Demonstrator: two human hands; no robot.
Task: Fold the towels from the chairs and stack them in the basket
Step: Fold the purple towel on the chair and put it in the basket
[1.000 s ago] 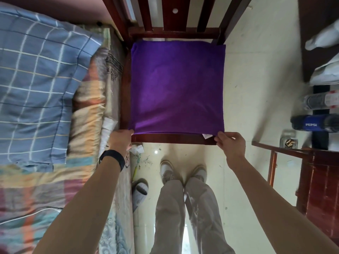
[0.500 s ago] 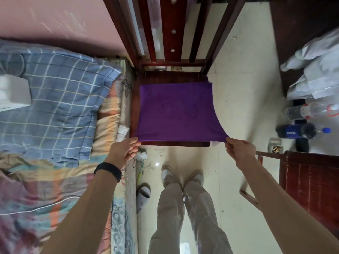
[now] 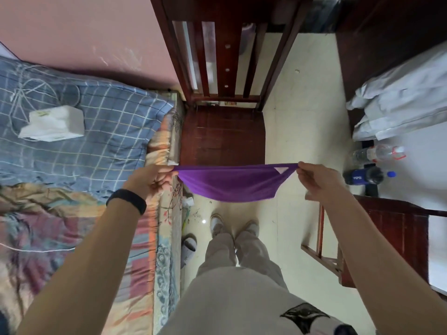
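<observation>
Towel (image 3: 232, 187) hung in the air between both hands, left hand (image 3: 151, 178) pinching one top corner, right hand (image 3: 314, 180) the other. Judged best: keep that edge taut and level, then bring corners together squarely. Thin, soft purple cloth sagged in a smooth curve, white tag (image 3: 280, 169) showing; beyond stood the glossy dark-wood chair (image 3: 222, 136).

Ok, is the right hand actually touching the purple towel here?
Touching. The head view shows the right hand pinching one top corner of the purple towel, with no gap between fingers and cloth.
</observation>
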